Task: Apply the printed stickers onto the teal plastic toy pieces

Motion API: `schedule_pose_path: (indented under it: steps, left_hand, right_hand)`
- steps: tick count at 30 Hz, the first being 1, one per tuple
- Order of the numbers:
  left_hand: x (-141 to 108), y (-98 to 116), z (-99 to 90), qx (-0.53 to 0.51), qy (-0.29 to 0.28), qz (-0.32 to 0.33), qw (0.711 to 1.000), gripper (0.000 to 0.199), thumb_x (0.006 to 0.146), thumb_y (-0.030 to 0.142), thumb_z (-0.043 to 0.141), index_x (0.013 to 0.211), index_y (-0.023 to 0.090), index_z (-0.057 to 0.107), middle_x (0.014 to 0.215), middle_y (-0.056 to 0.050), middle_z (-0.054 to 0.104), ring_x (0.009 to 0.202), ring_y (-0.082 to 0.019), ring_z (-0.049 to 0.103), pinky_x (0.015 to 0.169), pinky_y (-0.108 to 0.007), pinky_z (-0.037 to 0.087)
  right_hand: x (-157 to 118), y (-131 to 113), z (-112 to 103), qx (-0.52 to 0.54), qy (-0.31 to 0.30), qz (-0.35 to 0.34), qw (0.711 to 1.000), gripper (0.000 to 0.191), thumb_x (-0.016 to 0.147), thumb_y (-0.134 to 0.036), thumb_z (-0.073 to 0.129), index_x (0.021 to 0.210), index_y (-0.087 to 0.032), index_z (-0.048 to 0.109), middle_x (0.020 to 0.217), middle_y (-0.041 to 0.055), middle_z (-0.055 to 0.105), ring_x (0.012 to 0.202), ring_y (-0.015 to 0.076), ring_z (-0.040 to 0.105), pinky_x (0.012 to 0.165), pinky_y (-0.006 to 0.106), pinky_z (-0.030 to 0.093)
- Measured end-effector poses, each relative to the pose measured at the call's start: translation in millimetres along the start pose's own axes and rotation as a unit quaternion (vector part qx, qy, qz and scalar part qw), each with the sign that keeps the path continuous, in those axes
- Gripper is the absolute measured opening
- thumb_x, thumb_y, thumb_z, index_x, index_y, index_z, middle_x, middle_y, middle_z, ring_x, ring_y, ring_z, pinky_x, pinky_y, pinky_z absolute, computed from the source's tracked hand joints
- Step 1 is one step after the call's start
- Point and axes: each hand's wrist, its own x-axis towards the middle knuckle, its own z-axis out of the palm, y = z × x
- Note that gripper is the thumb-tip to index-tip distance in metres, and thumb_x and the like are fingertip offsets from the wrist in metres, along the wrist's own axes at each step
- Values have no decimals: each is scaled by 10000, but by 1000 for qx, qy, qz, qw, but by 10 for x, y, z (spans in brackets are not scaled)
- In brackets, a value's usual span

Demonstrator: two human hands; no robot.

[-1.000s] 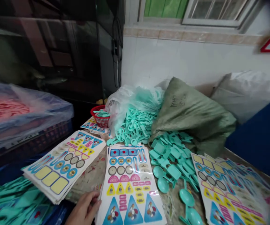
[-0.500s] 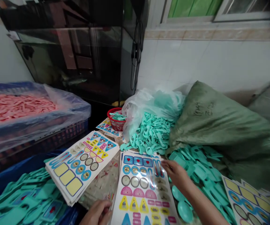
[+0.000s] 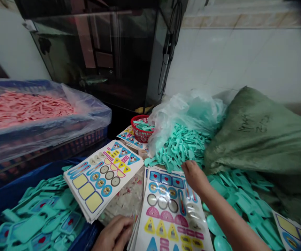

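Your L hand [image 3: 114, 233] is curling at the L edge of the mid sticker stack [image 3: 171, 209], w/ thumb & fingers bending close together; can't tell if they're pinching any sheets. Your R hand [image 3: 194, 176] is reaching over the stack's top R corner, nr the small teal pieces [image 3: 176, 148]; its fingers are bunching together, tips pointing away from you, & can't tell if they're touching anything. The mid sticker stack is lying on the desk [image 3: 124, 204] in front of you, btwn a 2nd stack [image 3: 100, 184] to the L & some bigger teal pcs [image 3: 238, 195] to the R. A blue bag [image 3: 12, 190] full of teal parts, a few bearing heart stickers, is sitting at lower L. At the back, a red basket [image 3: 143, 136] is standing on more sheets [image 3: 129, 137], beside a clear bag [image 3: 163, 115]. A green sack [image 3: 260, 139] is slumping at R; pink pcs [image 3: 27, 108] are filling a plastic-lined blue crate [image 3: 93, 136] at far L.
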Motion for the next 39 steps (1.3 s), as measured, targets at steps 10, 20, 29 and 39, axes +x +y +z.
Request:
schedule_pose_path:
  steps: [10, 20, 29, 39]
  left_hand:
    - [240, 500, 191, -384, -137, -50, 912, 617, 763, 317, 665, 1328, 249, 427, 1327, -91, 535, 1203, -253, 508, 1012, -380, 391]
    - [56, 257, 269, -425, -39, -176, 887, 265, 804, 347, 606, 1003, 173, 599, 887, -28, 667, 855, -203, 620, 732, -300, 495]
    - [143, 298, 325, -480, -14, -203, 854, 267, 744, 363, 673, 913, 167, 610, 847, -12, 651, 785, -162, 616, 804, -313, 492]
    - [183, 158, 387, -488, -34, -205, 848, 243, 749, 336, 678, 909, 164, 613, 793, 9, 632, 734, -133, 619, 795, -300, 494]
  right_hand:
    - [-1146, -747, -137, 453, -332, 25, 827, 296, 819, -505, 522, 752, -220, 478, 652, -52, 371, 560, 98, 319, 494, 212, 296]
    - [-1115, -329, 467, 185, -127, -62, 972, 360, 908, -384, 330, 821, -210, 632, 834, 59, 597, 813, 203, 555, 766, 330, 423]
    - [-1021, -282, 636, 50, -69, -131, 988, 213, 887, -260, 410, 765, -207, 577, 775, 43, 610, 739, 198, 568, 655, 304, 348]
    - [-1013, -365, 727, 53, -92, -141, 984, 184, 865, -238, 450, 720, -201, 556, 740, 29, 603, 688, 166, 556, 631, 265, 366]
